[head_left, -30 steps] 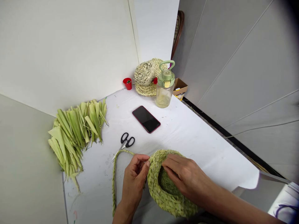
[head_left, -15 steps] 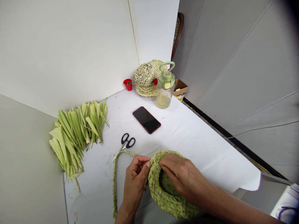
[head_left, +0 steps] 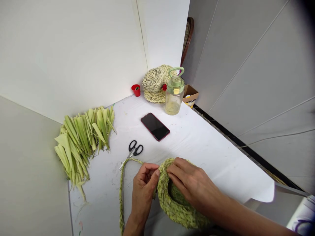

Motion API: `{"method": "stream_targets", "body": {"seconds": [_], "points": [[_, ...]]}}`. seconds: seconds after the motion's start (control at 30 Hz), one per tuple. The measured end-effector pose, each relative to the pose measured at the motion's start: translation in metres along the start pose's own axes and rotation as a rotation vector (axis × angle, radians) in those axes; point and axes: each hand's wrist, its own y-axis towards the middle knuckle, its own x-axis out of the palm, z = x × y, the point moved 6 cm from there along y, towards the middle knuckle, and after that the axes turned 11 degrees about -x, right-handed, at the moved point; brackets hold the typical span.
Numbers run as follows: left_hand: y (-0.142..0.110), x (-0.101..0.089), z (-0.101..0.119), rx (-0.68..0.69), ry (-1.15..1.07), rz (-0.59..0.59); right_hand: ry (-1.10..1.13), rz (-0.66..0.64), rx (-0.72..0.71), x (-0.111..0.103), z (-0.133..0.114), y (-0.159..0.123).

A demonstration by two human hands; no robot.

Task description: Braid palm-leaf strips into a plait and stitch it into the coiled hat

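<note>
Between left hand (head_left: 144, 193) and right hand (head_left: 192, 185), woven palm-leaf basket (head_left: 176, 208), rim held

You've got black-handled scissors (head_left: 134, 149), a dark phone (head_left: 155, 127) and a heap of green palm strips (head_left: 82, 141) on the worktop (head_left: 197, 144). Back in the corner: red cup (head_left: 136, 90), stacked woven pieces (head_left: 156, 85), clear green-lidded bottle (head_left: 174, 95), cardboard box (head_left: 190, 95).

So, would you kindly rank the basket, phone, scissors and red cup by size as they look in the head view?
Basket looks largest, though nearness to the camera may inflate it. Phone and scissors look about alike, so I won't rank them. Red cup looks smallest.
</note>
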Motion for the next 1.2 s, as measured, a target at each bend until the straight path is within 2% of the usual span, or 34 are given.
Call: {"method": "stream_targets", "body": {"seconds": [0.17, 0.3, 0.43, 0.5, 0.57, 0.63, 0.7, 0.8, 0.87, 0.9, 0.93, 1.03, 1.07, 1.1, 1.2], "points": [[-0.002, 0.003, -0.002, 0.01, -0.005, -0.01, 0.043, 0.03, 0.005, 0.001, 0.0, -0.005], [-0.004, 0.008, 0.003, 0.083, 0.051, -0.013, 0.014, 0.088, 0.002, -0.003, -0.004, 0.001], [-0.009, 0.009, 0.01, 0.129, 0.166, 0.05, -0.089, 0.045, -0.018, -0.019, -0.005, 0.014], [-0.013, 0.011, 0.014, 0.158, 0.233, 0.037, -0.148, 0.048, -0.05, -0.031, -0.006, 0.021], [-0.016, 0.015, 0.017, 0.186, 0.289, 0.002, -0.112, -0.002, -0.087, -0.036, -0.006, 0.03], [-0.019, 0.016, 0.018, 0.197, 0.326, -0.009, -0.009, -0.077, -0.111, -0.036, -0.006, 0.037], [-0.019, 0.014, 0.018, 0.2, 0.346, 0.024, 0.089, -0.091, -0.113, -0.036, -0.005, 0.044], [-0.017, 0.009, 0.017, 0.209, 0.345, 0.093, 0.248, 0.068, -0.07, -0.047, 0.0, 0.052], [-0.015, 0.007, 0.015, 0.208, 0.328, 0.112, 0.436, 0.216, -0.003, -0.056, 0.007, 0.055], [-0.014, 0.007, 0.014, 0.208, 0.324, 0.117, 0.57, 0.238, 0.03, -0.056, 0.009, 0.057], [-0.013, 0.006, 0.013, 0.21, 0.324, 0.123, 0.722, 0.202, 0.06, -0.054, 0.011, 0.059], [-0.01, 0.004, 0.01, 0.215, 0.339, 0.142, 1.109, -0.039, 0.093, -0.049, 0.007, 0.061], [-0.009, 0.003, 0.009, 0.211, 0.339, 0.146, 1.176, -0.03, 0.083, -0.057, 0.008, 0.062], [-0.008, 0.001, 0.008, 0.206, 0.336, 0.145, 1.217, 0.055, 0.064, -0.07, 0.013, 0.063], [-0.007, -0.002, 0.006, 0.191, 0.333, 0.135, 1.226, 0.541, 0.008, -0.126, 0.037, 0.055]]}}
